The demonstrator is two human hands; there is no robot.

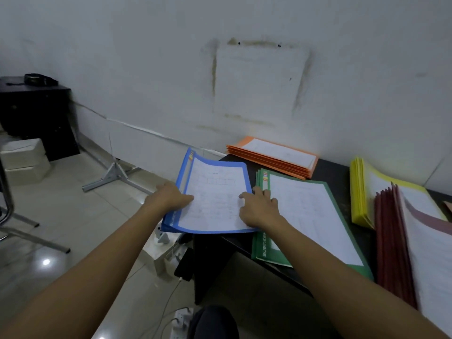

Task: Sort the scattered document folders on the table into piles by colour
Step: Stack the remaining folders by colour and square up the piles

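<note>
Pressing 1 blue pile (215,204) — L grip (168,195) grasping edge, R grip (259,207) released flat, 4 other piles (310,216).
</note>
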